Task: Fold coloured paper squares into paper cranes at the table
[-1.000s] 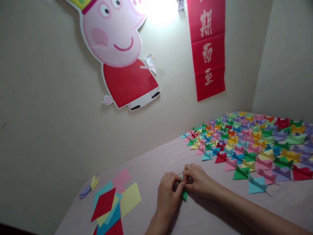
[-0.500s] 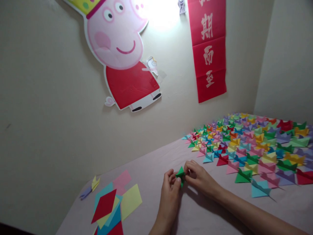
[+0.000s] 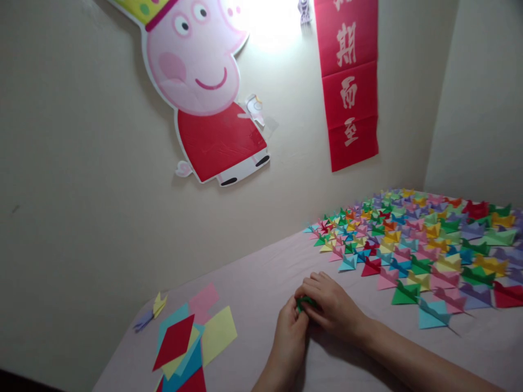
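Observation:
My left hand (image 3: 291, 335) and my right hand (image 3: 328, 302) meet low in the middle of the pink tablecloth (image 3: 261, 272). Both are closed around a small green folded paper piece (image 3: 305, 302), which shows only as a sliver between the fingers. The right hand's fingers curl over its top; the left hand pinches it from below. Rows of finished folded paper pieces (image 3: 417, 245) in several colours cover the table to the right of my hands.
A loose stack of flat coloured paper squares (image 3: 188, 343) lies at the near left of the table. Two small folded pieces, yellow and purple (image 3: 152, 313), sit by the wall. A cartoon pig cutout (image 3: 204, 92) and a red banner (image 3: 347, 81) hang on the wall.
The green piece stood up between my fingertips half a second ago; now my right hand has closed over it and pressed it down, and both hands sit closer together.

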{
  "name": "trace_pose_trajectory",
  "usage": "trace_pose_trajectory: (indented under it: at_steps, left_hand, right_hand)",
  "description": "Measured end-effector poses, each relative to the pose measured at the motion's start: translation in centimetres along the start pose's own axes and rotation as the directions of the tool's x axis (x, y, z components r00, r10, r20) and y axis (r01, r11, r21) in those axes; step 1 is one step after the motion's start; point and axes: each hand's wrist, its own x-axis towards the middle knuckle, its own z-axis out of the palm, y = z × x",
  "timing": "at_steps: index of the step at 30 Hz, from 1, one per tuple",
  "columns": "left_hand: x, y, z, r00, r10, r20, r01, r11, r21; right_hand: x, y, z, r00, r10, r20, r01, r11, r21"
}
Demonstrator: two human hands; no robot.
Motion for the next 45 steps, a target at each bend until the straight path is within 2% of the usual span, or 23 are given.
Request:
trace_pose_trajectory:
  at_steps: [6, 9, 16, 22, 28, 35, 38, 45]
  left_hand:
    - [0.4, -0.4, -0.5, 0.986, -0.139, 0.091, 0.145, 0.987, -0.073]
    - [0.4, -0.4, -0.9, 0.985, -0.147, 0.086, 0.156, 0.982, -0.105]
    - [0.3, 0.6, -1.4, 0.966, -0.206, 0.158, 0.229, 0.963, -0.143]
    - [0.2, 0.2, -1.3, 0.975, -0.192, 0.113, 0.206, 0.969, -0.138]
    - [0.2, -0.4, -1.0, 0.981, -0.195, 0.015, 0.195, 0.968, -0.155]
    - [0.1, -0.6, -0.6, 0.98, -0.193, -0.054, 0.184, 0.974, -0.134]
    - [0.0, -0.3, -0.3, 0.981, -0.168, -0.097, 0.158, 0.982, -0.099]
    - [-0.2, -0.2, -0.3, 0.986, -0.09, -0.14, 0.098, 0.994, 0.057]
  right_hand:
    - [-0.1, 0.6, 0.3, 0.999, 0.013, -0.039, -0.007, 0.99, 0.144]
    - [-0.1, 0.5, 0.1, 0.999, 0.042, -0.016, -0.038, 0.98, 0.195]
    - [-0.1, 0.7, 0.0, 0.974, 0.218, 0.053, -0.223, 0.912, 0.345]
    - [-0.3, 0.9, 0.3, 0.958, 0.272, 0.085, -0.279, 0.828, 0.486]
    - [-0.3, 1.2, 0.4, 0.949, 0.306, 0.078, -0.292, 0.757, 0.585]
    - [-0.3, 0.9, 0.4, 0.95, 0.302, 0.072, -0.288, 0.768, 0.572]
    - [-0.3, 0.8, 0.5, 0.957, 0.288, 0.034, -0.262, 0.808, 0.528]
    - [0.0, 0.7, 0.1, 0.981, 0.19, -0.026, -0.178, 0.955, 0.238]
